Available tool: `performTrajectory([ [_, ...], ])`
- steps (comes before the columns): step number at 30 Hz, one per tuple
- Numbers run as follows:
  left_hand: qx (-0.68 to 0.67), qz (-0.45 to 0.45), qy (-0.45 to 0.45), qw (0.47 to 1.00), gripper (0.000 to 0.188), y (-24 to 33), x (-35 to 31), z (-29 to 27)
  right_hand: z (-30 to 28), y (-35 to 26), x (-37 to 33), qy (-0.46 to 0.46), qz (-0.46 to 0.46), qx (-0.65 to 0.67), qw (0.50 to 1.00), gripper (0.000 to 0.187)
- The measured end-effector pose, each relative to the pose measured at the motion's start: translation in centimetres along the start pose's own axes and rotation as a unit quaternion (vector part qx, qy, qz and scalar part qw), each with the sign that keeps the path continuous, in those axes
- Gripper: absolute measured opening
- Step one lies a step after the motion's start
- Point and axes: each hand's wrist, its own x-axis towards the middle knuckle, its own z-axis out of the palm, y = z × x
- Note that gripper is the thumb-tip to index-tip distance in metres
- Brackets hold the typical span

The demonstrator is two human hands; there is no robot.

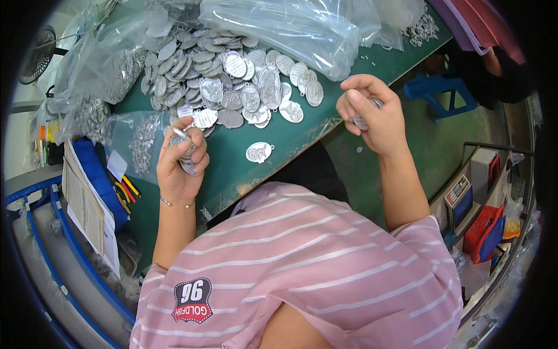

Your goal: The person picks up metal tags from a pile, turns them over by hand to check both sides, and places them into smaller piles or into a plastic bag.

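My left hand [177, 168] is closed around several oval silver-grey metal medals [188, 166] at the pile's near left side. Out past the table's right edge, my right hand [383, 125] is raised and closed on medals [360, 122], mostly hidden by the fingers. A big heap of similar oval medals [200, 70], with raised figures or lettering, covers the far middle of the green table [285, 136]. One loose medal [259, 152] lies apart from the heap, near the table's front edge, between my hands.
Clear plastic bags [290, 29] lie behind the heap; a bag of small metal parts [145, 142] is at left. Small metal rings [421, 30] sit far right. Pliers [125, 192] and a blue rack [58, 232] stand left. Right are a blue stool [444, 93] and a red basket [482, 232].
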Motion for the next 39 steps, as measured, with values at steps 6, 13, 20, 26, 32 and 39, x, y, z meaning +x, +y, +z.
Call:
performTrajectory([
  [6, -0.036, -0.116, 0.002, 0.993, 0.015, 0.5, 2.6, 1.9, 1.9, -2.9, 4.5, 0.16, -0.246, -0.608, 0.738, 0.076],
  [13, 0.02, -0.21, -0.069, 0.975, 0.024, 2.8, 10.5, 10.7, -0.9, -7.0, 10.2, 0.087, -0.16, -0.446, 0.876, 0.029],
  [20, 0.022, -0.146, -0.261, 0.954, 0.021, 6.2, 22.9, 17.3, -3.5, -10.2, 14.7, -0.032, 0.088, -0.076, 0.993, 0.019],
  [26, 0.263, -0.041, -0.049, 0.963, 0.025, 5.3, 22.2, 18.2, -5.2, -10.2, 16.0, 0.104, 0.092, -0.014, 0.99, 0.013],
  [32, 0.336, 0.054, -0.157, 0.927, 0.043, 6.6, 22.1, 14.5, -10.4, -9.7, 14.9, 0.218, 0.016, -0.071, 0.973, 0.016],
  [39, 0.574, 0.139, -0.103, 0.8, 0.018, 6.2, 13.4, 10.0, 2.3, -9.9, 5.1, 0.157, -0.464, -0.369, 0.79, 0.01],
])
